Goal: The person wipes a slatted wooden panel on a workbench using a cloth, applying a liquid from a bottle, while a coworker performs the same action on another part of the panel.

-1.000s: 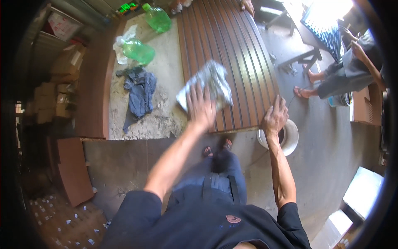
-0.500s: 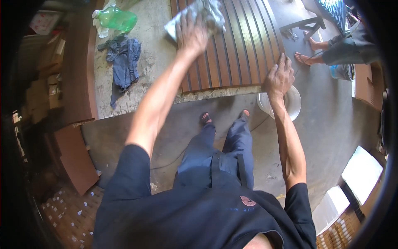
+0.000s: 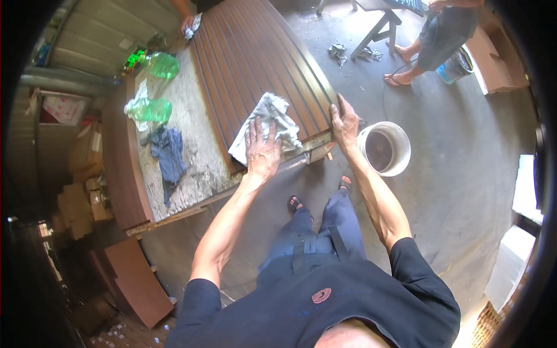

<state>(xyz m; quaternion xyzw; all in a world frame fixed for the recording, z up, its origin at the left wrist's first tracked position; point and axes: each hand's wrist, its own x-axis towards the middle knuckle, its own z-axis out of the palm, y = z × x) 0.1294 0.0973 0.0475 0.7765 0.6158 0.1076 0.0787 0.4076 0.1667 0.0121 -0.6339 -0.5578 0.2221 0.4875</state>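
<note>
My left hand (image 3: pixel 262 152) lies flat, fingers stretched out, on a crumpled white cloth (image 3: pixel 272 113). It presses the cloth onto the near end of a brown slatted wooden panel (image 3: pixel 249 49) with dark grooves. My right hand (image 3: pixel 346 122) rests at the panel's near right corner, its fingers straight along the edge and wrapped around nothing. The panel lies on a worn, pale-topped table (image 3: pixel 203 168). Left of it, a dark blue-grey rag (image 3: pixel 167 159) sits near two green plastic bottles; the nearer bottle (image 3: pixel 152 110) lies on its side.
A white bucket (image 3: pixel 402 156) stands on the floor beside my right forearm. At the panel's far left end, another person's hand (image 3: pixel 187 24) is by a pale cloth. A second person's legs (image 3: pixel 426 49) are at the right, near a dark trestle (image 3: pixel 377 35) and another bucket (image 3: pixel 455 66).
My left hand and the white cloth have come down the panel to its near edge. The view has shifted, showing more of the table's far end. My right hand remains on the corner.
</note>
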